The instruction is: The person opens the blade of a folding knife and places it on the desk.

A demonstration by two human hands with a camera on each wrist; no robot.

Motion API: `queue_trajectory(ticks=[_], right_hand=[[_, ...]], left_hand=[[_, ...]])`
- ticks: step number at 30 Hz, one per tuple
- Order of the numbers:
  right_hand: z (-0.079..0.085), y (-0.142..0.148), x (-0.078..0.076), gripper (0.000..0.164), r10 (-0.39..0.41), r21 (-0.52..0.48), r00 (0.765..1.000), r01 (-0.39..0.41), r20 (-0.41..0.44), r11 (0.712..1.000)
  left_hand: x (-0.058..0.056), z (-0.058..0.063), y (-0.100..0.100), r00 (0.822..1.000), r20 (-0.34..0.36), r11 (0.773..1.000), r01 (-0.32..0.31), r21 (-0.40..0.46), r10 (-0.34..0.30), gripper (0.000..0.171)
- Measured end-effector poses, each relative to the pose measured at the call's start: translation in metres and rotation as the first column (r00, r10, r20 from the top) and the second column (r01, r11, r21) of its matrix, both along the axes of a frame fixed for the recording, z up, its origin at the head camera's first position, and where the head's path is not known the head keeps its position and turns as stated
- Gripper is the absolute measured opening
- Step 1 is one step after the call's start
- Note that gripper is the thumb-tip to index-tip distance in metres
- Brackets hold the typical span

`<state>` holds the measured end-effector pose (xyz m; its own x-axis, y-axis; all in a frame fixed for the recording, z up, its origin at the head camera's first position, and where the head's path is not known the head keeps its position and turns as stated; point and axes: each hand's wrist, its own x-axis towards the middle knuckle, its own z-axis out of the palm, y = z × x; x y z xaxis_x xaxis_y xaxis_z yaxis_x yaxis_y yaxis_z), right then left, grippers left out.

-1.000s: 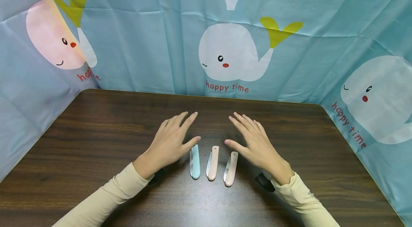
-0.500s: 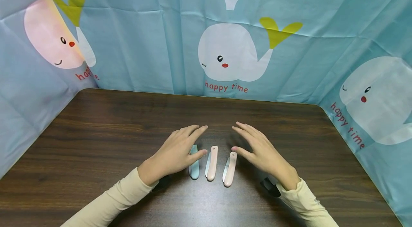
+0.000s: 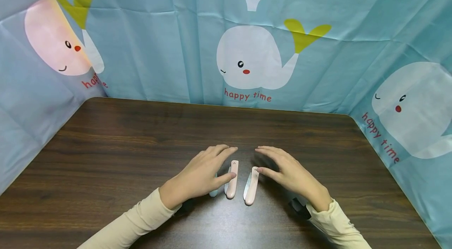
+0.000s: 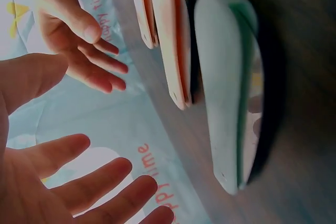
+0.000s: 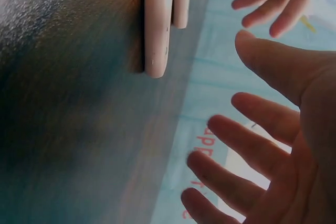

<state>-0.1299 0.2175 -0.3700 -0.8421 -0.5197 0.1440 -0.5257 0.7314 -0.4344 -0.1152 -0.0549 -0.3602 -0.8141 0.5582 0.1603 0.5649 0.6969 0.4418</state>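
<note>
Three folding knives lie side by side on the dark wood table, blades folded against their handles. The blue-green knife (image 4: 226, 82) is at the left, mostly covered by my left hand (image 3: 201, 174) in the head view. A pink knife (image 3: 231, 186) lies in the middle, and a second pink knife (image 3: 251, 188) at the right. My left hand is held over the blue-green knife, fingers spread, its thumb overlapping the middle knife. My right hand (image 3: 293, 172) hovers right of the right-hand knife, thumb tip by that knife's top end. Both hands hold nothing.
The wood-grain table (image 3: 141, 135) reaches back to a light blue curtain (image 3: 159, 52) printed with white whales and "happy time". The curtain also runs along the left and right sides. A dark strap (image 3: 300, 207) sits at my right wrist.
Both hands have come down nearer the front of the table. My left hand has also shifted right, now covering most of the blue-green knife. The knives have stayed put.
</note>
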Motion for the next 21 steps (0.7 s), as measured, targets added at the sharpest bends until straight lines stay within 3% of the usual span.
queue_trajectory(ticks=[10, 21], right_hand=[[-0.002, 0.001, 0.000, 0.048, 0.061, -0.007, 0.993, -0.060, 0.099, 0.998], [-0.009, 0.002, -0.003, 0.037, 0.142, 0.016, 0.984, -0.144, 0.112, 0.989]], left_hand=[[0.006, -0.003, 0.017, 0.997, 0.010, 0.997, 0.078, -0.012, -0.078, 0.062], [0.013, -0.012, 0.029, 0.982, -0.004, 0.981, 0.190, -0.043, -0.190, 0.056]])
